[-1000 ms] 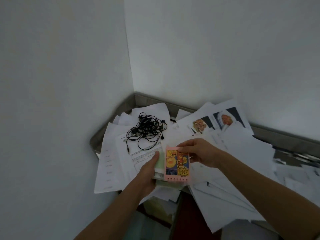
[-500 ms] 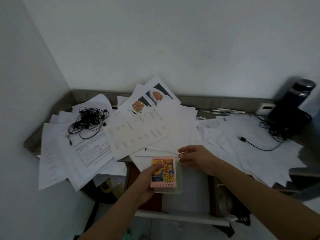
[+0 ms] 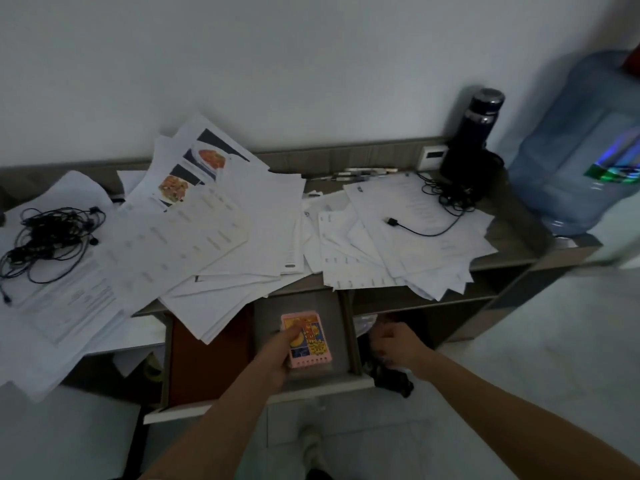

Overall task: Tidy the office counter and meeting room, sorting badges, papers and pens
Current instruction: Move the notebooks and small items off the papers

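Left hand (image 3: 277, 356) is gripping a pink notepad (image 3: 313, 344), its print unreadable, over the open drawer (image 3: 301, 306). Right hand (image 3: 398, 344) is curling beside the drawer's edge, grip unclear.

A pink-edged badge (image 3: 309, 339) with yellow-and-blue art, held in the left hand (image 3: 277, 358), lay face up over the near open drawer (image 3: 334, 315), with white papers (image 3: 242, 237) strewn across the counter (image 3: 512, 216) and pens (image 3: 360, 173) along its far edge.

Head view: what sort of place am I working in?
Probably an office counter: loose papers cover it, pens lie along the back edge, and a water jug stands at the right.
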Motion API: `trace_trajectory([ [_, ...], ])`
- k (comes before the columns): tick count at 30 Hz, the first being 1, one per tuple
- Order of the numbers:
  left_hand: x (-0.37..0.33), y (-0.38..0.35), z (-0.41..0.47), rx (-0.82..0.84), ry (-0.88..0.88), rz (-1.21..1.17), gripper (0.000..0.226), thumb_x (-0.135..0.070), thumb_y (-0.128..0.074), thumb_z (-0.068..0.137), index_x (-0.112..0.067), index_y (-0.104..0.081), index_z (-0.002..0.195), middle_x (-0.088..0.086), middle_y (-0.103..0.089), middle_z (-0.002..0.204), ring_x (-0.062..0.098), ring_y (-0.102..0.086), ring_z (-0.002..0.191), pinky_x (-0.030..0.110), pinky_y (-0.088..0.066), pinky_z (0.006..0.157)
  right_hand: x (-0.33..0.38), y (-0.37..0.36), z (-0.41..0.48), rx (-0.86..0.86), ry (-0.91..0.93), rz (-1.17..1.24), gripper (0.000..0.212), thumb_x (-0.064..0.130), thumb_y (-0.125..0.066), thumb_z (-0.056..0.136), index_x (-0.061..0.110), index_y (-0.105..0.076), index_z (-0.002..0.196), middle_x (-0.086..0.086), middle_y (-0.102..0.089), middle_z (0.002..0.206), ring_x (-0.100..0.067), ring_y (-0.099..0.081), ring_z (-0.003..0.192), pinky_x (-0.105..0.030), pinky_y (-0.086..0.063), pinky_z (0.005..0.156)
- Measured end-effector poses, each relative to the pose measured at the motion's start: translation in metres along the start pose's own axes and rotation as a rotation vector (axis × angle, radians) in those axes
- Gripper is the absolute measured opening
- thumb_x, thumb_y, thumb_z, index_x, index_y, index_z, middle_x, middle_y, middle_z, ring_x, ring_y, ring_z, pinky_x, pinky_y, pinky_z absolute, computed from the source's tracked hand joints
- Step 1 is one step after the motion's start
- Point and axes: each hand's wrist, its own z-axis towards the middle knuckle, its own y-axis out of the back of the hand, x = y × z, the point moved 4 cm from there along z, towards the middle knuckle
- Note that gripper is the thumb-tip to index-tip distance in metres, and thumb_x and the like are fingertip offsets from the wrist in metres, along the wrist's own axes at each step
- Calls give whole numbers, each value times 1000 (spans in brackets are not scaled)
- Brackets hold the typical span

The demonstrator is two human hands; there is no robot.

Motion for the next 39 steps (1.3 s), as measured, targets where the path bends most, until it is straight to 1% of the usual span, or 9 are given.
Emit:
trace_trajectory([
  [3, 9, -16, 30, -9, -12, 115, 28, -20, -61, 92, -5, -58, 116, 17, -70, 105, 34, -68, 94, 47, -55, 82, -14, -12, 4, 36, -32, -106, 24, 4, -55, 93, 8, -64, 114, -5, -58, 77, -15, -55, 63, -22, -46, 48],
  [7, 24, -30, 46, -13, -68, 388, 18, -14, -53, 95, -5, -58, 111, 7, -64, 107, 23, -62, 93, 31, -51, 73, -21, -29, -4, 158, -154, -107, 40, 9, -49, 97, 13, -48, 137, -7, -53, 105, -21, -53, 92, -33, -55, 71],
  [11, 29, -31, 47, -106, -101, 473, 12, -8, -47, 96, -4, -58, 95, 11, -63, 105, 24, -58, 91, 29, -46, 77, -19, -31, -3, 180, -139, -138, 40, 8, -46, 98, 12, -47, 138, -4, -53, 100, -22, -51, 95, -31, -53, 72],
  [17, 30, -48, 46, -20, -38, 441, 18, -2, -41, 98, -6, -56, 107, 9, -62, 107, 24, -58, 97, 31, -47, 87, -17, -31, 7, 206, -114, -228, 37, -2, -42, 92, 2, -57, 126, -11, -53, 91, -19, -50, 74, -25, -46, 57],
  [20, 33, -44, 49, 8, -30, 420, 24, -4, -46, 95, 0, -60, 114, 13, -66, 113, 28, -62, 104, 42, -48, 97, -16, -31, 7, 227, -103, -229, 37, -2, -40, 94, 2, -56, 127, -11, -54, 95, -20, -50, 79, -24, -46, 58],
  [25, 25, -28, 33, -16, -1, 469, 11, -8, -51, 94, -10, -60, 101, 12, -63, 111, 19, -58, 88, 27, -48, 72, -18, -31, 5, 243, -78, -263, 36, 3, -42, 96, 13, -54, 128, -1, -55, 96, -20, -53, 91, -25, -50, 64],
  [30, 12, -1, 15, -123, -38, 476, 48, -2, -46, 93, -7, -40, 140, 15, -54, 117, 24, -53, 96, 29, -46, 70, -6, -27, 8, 148, 99, -439, 20, 6, -51, 92, 12, -69, 96, 2, -64, 77, -11, -57, 69, -23, -50, 61],
  [33, -3, 14, -8, -117, -112, 432, 38, 2, -52, 90, -4, -51, 127, 19, -61, 107, 25, -59, 83, 32, -50, 68, 24, -23, 8, -40, 277, -606, 17, 25, -56, 93, 20, -72, 100, 5, -71, 94, -8, -64, 81, -31, -56, 78],
  [39, -52, 49, -55, -170, -349, 391, 19, -1, -47, 92, -5, -57, 108, 18, -66, 86, 22, -64, 62, 36, -55, 61, 111, -37, -5, -155, 554, -585, 16, 32, -58, 92, 25, -68, 102, 6, -66, 98, -7, -61, 84, -24, -50, 73],
])
